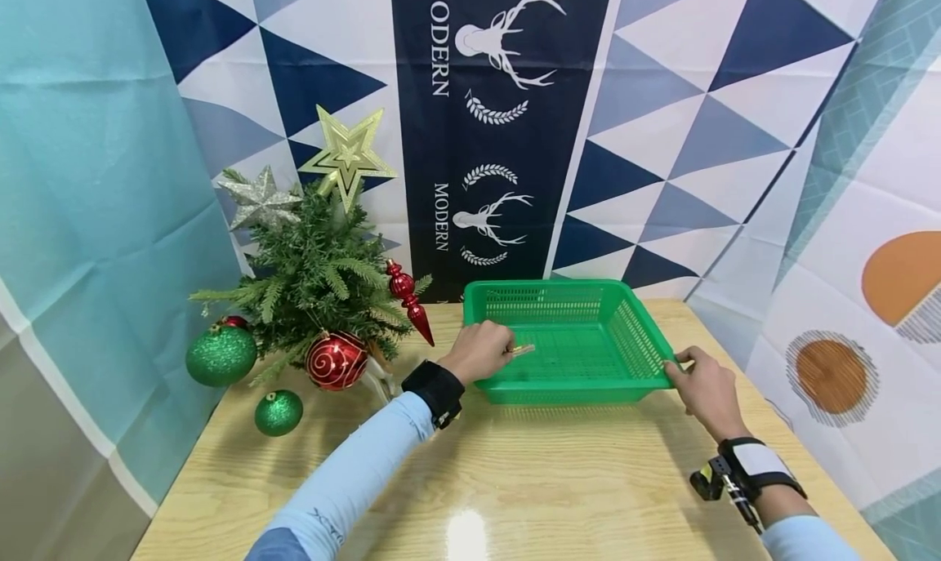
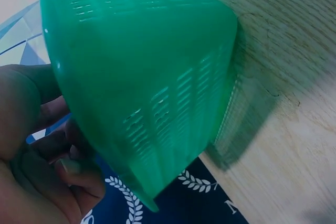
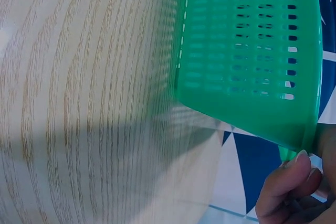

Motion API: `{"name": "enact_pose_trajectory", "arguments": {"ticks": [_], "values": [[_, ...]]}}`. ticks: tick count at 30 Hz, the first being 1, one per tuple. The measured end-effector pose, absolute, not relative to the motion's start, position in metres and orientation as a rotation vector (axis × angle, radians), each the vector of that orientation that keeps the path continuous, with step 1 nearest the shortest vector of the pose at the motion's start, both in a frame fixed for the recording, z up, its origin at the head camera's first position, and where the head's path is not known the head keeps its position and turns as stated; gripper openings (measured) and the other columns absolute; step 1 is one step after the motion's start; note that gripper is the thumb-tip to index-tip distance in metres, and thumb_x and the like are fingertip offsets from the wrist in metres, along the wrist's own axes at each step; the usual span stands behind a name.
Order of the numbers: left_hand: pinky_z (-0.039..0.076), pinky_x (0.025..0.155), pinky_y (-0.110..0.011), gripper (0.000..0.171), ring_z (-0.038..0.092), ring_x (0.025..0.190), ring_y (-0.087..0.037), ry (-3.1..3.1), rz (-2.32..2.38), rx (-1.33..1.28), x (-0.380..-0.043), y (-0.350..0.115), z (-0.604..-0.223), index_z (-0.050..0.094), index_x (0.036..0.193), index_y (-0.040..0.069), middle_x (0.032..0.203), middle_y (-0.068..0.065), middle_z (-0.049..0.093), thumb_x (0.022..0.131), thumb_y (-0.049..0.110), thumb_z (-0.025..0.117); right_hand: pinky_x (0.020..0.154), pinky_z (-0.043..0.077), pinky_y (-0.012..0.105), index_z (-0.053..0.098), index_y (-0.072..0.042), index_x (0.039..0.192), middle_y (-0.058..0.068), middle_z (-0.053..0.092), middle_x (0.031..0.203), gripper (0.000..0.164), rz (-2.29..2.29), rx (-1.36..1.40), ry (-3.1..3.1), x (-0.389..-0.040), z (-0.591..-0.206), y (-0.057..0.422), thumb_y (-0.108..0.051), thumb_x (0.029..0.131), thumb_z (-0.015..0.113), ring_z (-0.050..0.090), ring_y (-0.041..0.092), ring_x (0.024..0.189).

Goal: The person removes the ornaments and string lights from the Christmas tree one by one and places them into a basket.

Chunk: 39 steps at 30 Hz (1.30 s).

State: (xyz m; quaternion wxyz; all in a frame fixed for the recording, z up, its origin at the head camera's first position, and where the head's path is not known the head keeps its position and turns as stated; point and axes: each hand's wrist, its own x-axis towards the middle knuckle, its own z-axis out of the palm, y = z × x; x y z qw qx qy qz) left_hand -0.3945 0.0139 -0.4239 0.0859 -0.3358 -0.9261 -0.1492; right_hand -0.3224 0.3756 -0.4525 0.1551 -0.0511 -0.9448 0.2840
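Note:
A green plastic basket (image 1: 581,396) with slotted walls stands on the wooden table. At its left end, my left hand (image 1: 479,352) is over the rim with curled fingers. A small, thin yellowish-pink thing (image 1: 524,350) pokes out of that hand towards the basket's inside; its kind is too small to tell. In the left wrist view, the fingers (image 2: 79,179) curl beside the basket's outer wall (image 2: 142,77), and the small thing is hidden. My right hand (image 1: 707,388) grips the basket's front right corner, its thumb (image 3: 286,179) at the rim in the right wrist view.
A small Christmas tree (image 1: 312,267) stands at the left, bearing a gold star (image 1: 349,154), a silver star (image 1: 262,202), a red drop ornament (image 1: 408,298), a red ball (image 1: 336,361) and green balls (image 1: 278,412). Patterned cloth (image 1: 507,136) hangs behind the table (image 1: 559,479).

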Motion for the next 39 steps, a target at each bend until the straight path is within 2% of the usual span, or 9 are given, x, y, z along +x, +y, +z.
{"name": "enact_pose_trajectory", "arguments": {"ticks": [8, 14, 22, 27, 29, 34, 39], "values": [[0.036, 0.055, -0.022, 0.020, 0.046, 0.060, -0.009, -2.786, -0.436, -0.999, -0.3969, 0.0148, -0.4274, 0.077, 0.077, 0.016, 0.067, 0.007, 0.060, 0.097, 0.019, 0.074, 0.041, 0.047, 0.036, 0.058, 0.014, 0.118, 0.019, 0.066, 0.076, 0.035, 0.805, -0.121, -2.696, -0.3217, -0.4535, 0.3741, -0.018, 0.103, 0.058, 0.058, 0.019, 0.042], [0.042, 0.058, -0.022, 0.017, 0.053, 0.066, -0.008, -2.790, -0.447, -1.006, -0.3975, 0.0152, -0.4276, 0.080, 0.081, 0.015, 0.075, 0.006, 0.067, 0.097, 0.015, 0.074, 0.041, 0.047, 0.036, 0.058, 0.014, 0.118, 0.019, 0.066, 0.076, 0.035, 0.808, -0.131, -2.696, -0.3221, -0.4525, 0.3744, -0.018, 0.103, 0.058, 0.058, 0.019, 0.042], [0.047, 0.061, -0.023, 0.016, 0.058, 0.071, -0.010, -2.769, -0.407, -1.003, -0.3980, 0.0169, -0.4311, 0.080, 0.081, 0.016, 0.075, 0.007, 0.069, 0.096, 0.013, 0.075, 0.041, 0.048, 0.035, 0.058, 0.014, 0.119, 0.020, 0.065, 0.078, 0.037, 0.818, -0.154, -2.701, -0.3231, -0.4519, 0.3746, -0.019, 0.103, 0.058, 0.062, 0.026, 0.046], [0.050, 0.084, -0.030, 0.010, 0.057, 0.082, -0.014, -2.755, -0.349, -0.995, -0.3964, 0.0169, -0.4314, 0.082, 0.085, 0.019, 0.082, 0.006, 0.073, 0.094, 0.016, 0.078, 0.041, 0.048, 0.036, 0.058, 0.014, 0.119, 0.019, 0.065, 0.077, 0.036, 0.817, -0.145, -2.694, -0.3228, -0.4511, 0.3754, -0.018, 0.103, 0.058, 0.063, 0.027, 0.046], [0.049, 0.086, -0.031, 0.009, 0.056, 0.084, -0.015, -2.752, -0.341, -0.998, -0.3962, 0.0173, -0.4314, 0.083, 0.086, 0.019, 0.084, 0.007, 0.074, 0.094, 0.016, 0.078, 0.041, 0.048, 0.036, 0.058, 0.014, 0.119, 0.019, 0.065, 0.076, 0.036, 0.817, -0.145, -2.691, -0.3225, -0.4509, 0.3756, -0.018, 0.103, 0.058, 0.063, 0.028, 0.046], [0.050, 0.070, -0.027, 0.009, 0.058, 0.084, -0.015, -2.755, -0.346, -1.001, -0.3958, 0.0192, -0.4326, 0.083, 0.086, 0.019, 0.085, 0.007, 0.074, 0.093, 0.016, 0.078, 0.041, 0.048, 0.035, 0.058, 0.014, 0.119, 0.019, 0.065, 0.077, 0.036, 0.820, -0.156, -2.694, -0.3226, -0.4520, 0.3757, -0.018, 0.103, 0.058, 0.060, 0.022, 0.044], [0.051, 0.073, -0.027, 0.008, 0.060, 0.087, -0.016, -2.753, -0.330, -1.016, -0.3950, 0.0213, -0.4332, 0.083, 0.088, 0.020, 0.086, 0.007, 0.075, 0.092, 0.015, 0.079, 0.041, 0.048, 0.036, 0.058, 0.014, 0.119, 0.018, 0.065, 0.076, 0.036, 0.833, -0.155, -2.693, -0.3225, -0.4530, 0.3752, -0.018, 0.103, 0.058, 0.059, 0.019, 0.043]]}}
